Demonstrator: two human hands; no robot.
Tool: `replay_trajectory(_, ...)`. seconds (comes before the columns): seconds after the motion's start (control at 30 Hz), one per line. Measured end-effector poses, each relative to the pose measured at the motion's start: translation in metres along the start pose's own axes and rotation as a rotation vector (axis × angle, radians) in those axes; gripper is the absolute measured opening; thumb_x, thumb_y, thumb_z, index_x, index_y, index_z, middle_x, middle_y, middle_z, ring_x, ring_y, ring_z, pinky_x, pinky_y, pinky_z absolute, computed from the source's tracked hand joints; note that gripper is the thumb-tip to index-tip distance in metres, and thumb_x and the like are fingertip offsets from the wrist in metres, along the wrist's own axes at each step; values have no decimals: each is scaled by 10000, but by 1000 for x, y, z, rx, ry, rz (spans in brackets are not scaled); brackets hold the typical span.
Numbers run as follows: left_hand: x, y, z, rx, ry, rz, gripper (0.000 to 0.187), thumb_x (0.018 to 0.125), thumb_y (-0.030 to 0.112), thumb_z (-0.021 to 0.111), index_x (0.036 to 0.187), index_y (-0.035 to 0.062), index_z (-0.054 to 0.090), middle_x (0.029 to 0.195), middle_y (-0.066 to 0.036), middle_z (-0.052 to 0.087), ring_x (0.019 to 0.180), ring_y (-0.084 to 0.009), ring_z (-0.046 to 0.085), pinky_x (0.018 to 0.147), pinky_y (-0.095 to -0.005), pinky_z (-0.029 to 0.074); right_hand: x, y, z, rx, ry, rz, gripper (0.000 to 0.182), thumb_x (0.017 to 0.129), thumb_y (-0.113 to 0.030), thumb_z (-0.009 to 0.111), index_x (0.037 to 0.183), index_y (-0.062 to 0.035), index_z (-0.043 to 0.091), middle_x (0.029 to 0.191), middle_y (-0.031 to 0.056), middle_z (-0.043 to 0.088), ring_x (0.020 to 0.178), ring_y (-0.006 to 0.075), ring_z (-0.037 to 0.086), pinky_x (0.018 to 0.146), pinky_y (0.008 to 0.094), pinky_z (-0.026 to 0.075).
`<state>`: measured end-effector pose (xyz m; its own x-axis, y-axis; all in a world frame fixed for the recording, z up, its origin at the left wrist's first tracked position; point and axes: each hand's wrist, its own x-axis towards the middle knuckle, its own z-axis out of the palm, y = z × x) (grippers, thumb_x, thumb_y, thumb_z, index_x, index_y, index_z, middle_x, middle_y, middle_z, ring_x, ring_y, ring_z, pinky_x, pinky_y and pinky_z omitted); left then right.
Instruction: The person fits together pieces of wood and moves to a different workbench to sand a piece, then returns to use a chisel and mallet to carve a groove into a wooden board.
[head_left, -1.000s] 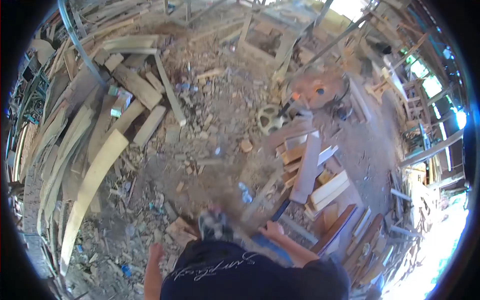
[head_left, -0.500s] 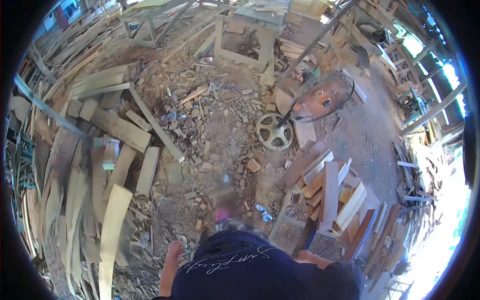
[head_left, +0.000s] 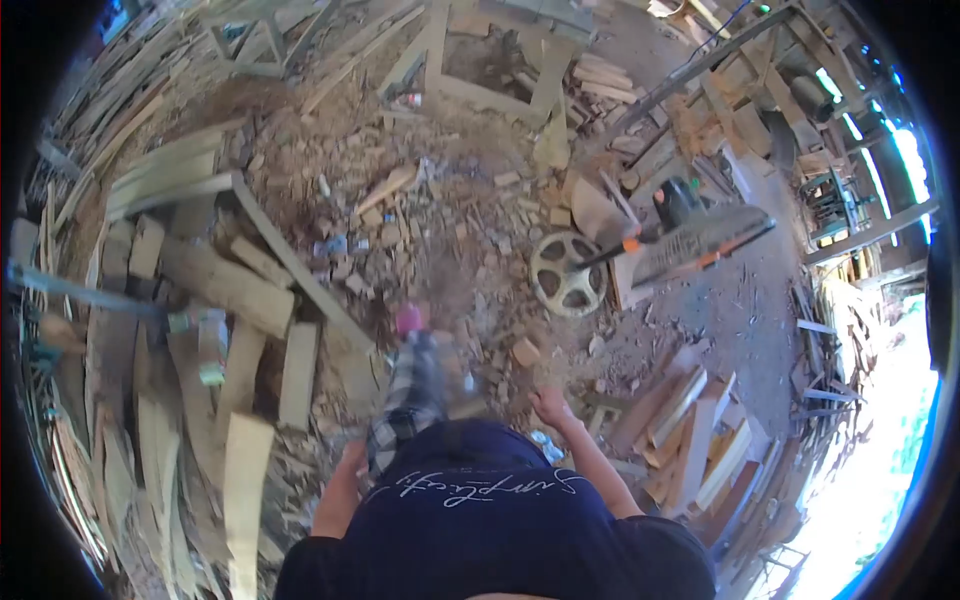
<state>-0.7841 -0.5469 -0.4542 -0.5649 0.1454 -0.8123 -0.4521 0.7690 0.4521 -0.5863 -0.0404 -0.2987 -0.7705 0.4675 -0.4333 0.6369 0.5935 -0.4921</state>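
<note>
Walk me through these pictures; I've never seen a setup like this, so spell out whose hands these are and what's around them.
There is no robot here. One camera, worn on a person's head, takes every picture, looking forward and down; its lens bends the edges. At the bottom you see the wearer's dark shirt. The left hand is beside the body, and the right hand reaches forward. I see nothing held in either, though both are small and blurred.

The ground is littered with wood scraps. Long boards lie on the left and a pile of cut wood on the right. Farther ahead is a spoked wheel.
</note>
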Motion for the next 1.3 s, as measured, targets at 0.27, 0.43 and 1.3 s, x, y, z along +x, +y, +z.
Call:
replay_trajectory(0.27,149,254,-131,-178,85,-41,119,803,122,551,791,25,620,652,-102,594,532,-208,564,465,-372,451,169,-48,-47,-161,-406,-25,378,864,-349,520,1006,-25,652,945,243,662,933,414,631,817,478,496)
replay_trajectory(0.43,217,469,-175,-197,215,109,219,839,171,581,970,5,636,775,-93,637,649,-185,611,565,-339,526,253,-108,-138,105,45,175,369,872,-376,539,1013,-59,664,893,177,691,866,369,663,763,437,517)
replay_trajectory(1.3,318,1227,25,261,-48,1287,169,824,138,645,944,19,639,847,-146,624,798,-295,619,719,-375,489,700,-55,-478,447,225,166,311,901,-296,532,988,-14,629,936,211,656,882,391,626,779,451,483)
